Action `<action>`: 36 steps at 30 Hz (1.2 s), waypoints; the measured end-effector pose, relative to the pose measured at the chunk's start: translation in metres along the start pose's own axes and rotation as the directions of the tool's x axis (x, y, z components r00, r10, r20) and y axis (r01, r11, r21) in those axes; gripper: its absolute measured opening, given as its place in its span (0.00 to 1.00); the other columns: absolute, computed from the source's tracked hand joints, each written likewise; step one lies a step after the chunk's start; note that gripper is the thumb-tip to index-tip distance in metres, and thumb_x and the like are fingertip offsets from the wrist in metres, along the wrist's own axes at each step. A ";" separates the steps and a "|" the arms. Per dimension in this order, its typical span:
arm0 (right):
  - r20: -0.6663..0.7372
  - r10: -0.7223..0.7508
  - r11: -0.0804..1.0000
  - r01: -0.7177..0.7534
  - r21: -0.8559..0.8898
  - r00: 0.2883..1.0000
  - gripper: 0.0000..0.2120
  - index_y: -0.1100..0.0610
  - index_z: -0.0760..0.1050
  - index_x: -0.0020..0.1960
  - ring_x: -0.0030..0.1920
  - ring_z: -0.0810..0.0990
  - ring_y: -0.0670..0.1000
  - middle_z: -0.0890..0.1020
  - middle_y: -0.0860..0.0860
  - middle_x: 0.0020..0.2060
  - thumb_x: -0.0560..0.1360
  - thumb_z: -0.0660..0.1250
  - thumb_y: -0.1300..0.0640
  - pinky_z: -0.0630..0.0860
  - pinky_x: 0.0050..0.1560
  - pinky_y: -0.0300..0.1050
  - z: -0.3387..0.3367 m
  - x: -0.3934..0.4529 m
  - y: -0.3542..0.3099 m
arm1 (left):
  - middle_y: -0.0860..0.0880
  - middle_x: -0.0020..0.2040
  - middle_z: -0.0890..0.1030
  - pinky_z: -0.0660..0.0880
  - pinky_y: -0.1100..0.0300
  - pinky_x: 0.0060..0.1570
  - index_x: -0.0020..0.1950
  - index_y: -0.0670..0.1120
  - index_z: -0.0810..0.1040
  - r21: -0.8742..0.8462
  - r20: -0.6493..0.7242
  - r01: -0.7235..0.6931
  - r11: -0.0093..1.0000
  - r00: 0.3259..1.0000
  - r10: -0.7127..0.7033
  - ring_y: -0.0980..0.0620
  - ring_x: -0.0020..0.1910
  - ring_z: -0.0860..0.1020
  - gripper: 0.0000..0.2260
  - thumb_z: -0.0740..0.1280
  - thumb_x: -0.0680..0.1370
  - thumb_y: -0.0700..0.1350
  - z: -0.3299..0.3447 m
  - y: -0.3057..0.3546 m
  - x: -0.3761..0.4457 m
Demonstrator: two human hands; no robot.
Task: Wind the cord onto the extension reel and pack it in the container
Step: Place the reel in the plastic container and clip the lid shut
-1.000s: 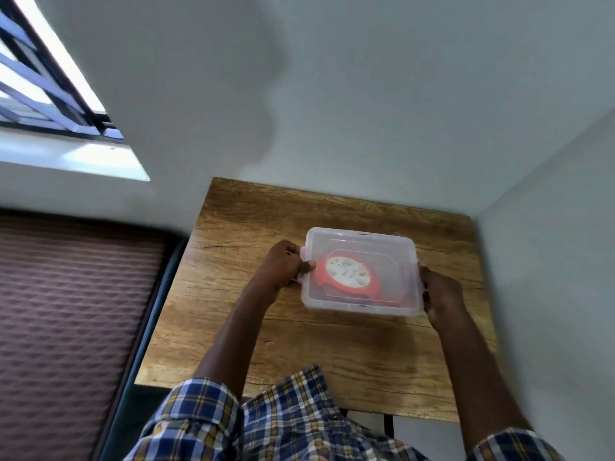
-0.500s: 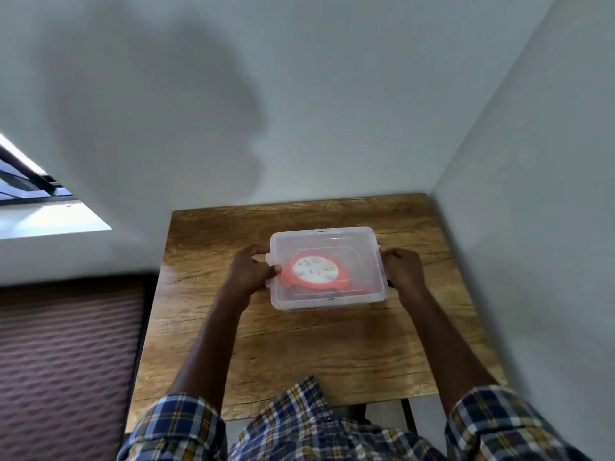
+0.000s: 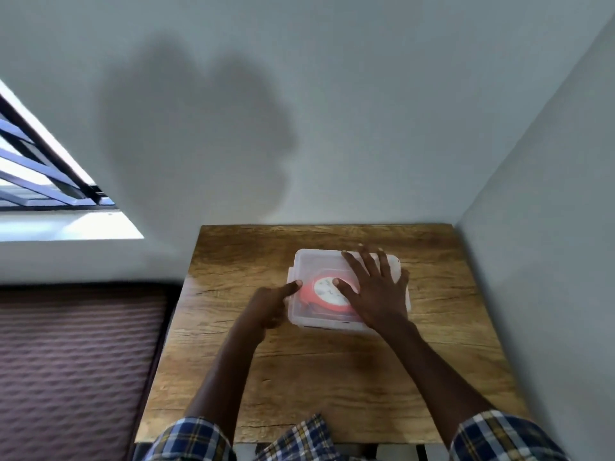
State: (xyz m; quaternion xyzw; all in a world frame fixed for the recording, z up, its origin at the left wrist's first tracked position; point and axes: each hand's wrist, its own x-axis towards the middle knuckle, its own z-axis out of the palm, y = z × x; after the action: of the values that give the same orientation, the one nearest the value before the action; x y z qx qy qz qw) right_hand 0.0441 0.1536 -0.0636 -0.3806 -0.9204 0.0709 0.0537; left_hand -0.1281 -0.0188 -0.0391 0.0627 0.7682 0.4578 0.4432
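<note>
A clear plastic container (image 3: 312, 264) with its lid on stands on the wooden table (image 3: 332, 367). Inside it, seen through the lid, lies the red extension reel (image 3: 324, 292) with a white face. My right hand (image 3: 374, 291) lies flat on the lid with fingers spread, covering the container's right half. My left hand (image 3: 271, 306) is at the container's left side; its thumb presses on the lid's left edge, and the other fingers curl against the side wall.
The table fits into a corner: a white wall (image 3: 332, 111) behind it and another (image 3: 549, 227) at its right. A window (image 3: 40, 168) is at the left. A brown ribbed surface (image 3: 76, 367) lies left of the table.
My right hand has left the container's right side and now lies flat on top of the lid. My left hand stays at the left edge. The camera view has shifted.
</note>
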 end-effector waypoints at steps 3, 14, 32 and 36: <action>-0.021 -0.011 1.000 0.010 -0.026 1.000 0.32 0.38 0.57 0.81 0.82 0.55 0.57 0.59 0.46 0.82 0.80 0.48 0.28 0.49 0.74 0.76 -0.007 -0.004 -0.006 | 0.46 0.45 0.90 0.85 0.48 0.51 0.54 0.44 0.87 -0.133 0.042 0.018 0.991 0.999 -0.012 0.43 0.47 0.88 0.25 0.76 0.74 0.66 0.005 -0.018 -0.003; 0.417 -0.339 0.941 0.308 0.142 0.843 0.56 0.41 0.39 0.84 0.83 0.38 0.49 0.39 0.43 0.84 0.69 0.65 0.23 0.43 0.78 0.69 -0.026 0.017 -0.076 | 0.45 0.47 0.86 0.83 0.48 0.48 0.52 0.45 0.82 -0.194 -0.241 -0.359 0.913 0.919 0.311 0.47 0.47 0.85 0.14 0.81 0.74 0.50 0.009 -0.030 -0.010; 0.539 -0.600 0.792 0.536 0.294 0.591 0.43 0.38 0.70 0.75 0.72 0.68 0.54 0.68 0.45 0.73 0.63 0.82 0.40 0.71 0.67 0.62 -0.046 0.103 -0.087 | 0.46 0.52 0.75 0.77 0.58 0.40 0.56 0.42 0.77 -0.110 -0.466 -0.531 0.840 0.774 0.429 0.50 0.45 0.75 0.14 0.79 0.77 0.45 0.044 -0.049 -0.006; 0.459 -0.632 0.775 0.509 0.375 0.624 0.39 0.38 0.75 0.68 0.64 0.74 0.45 0.74 0.40 0.65 0.57 0.79 0.39 0.75 0.53 0.41 -0.042 0.101 -0.087 | 0.45 0.52 0.74 0.78 0.54 0.39 0.54 0.40 0.76 -0.041 -0.521 -0.510 0.859 0.744 0.417 0.49 0.44 0.75 0.14 0.79 0.77 0.44 0.048 -0.045 -0.010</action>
State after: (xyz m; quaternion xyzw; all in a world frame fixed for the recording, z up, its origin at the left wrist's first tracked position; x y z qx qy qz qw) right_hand -0.0811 0.1686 -0.0032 -0.0207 -0.9535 0.2549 -0.1597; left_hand -0.0725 -0.0186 -0.0756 0.0925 0.7704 0.6218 0.1067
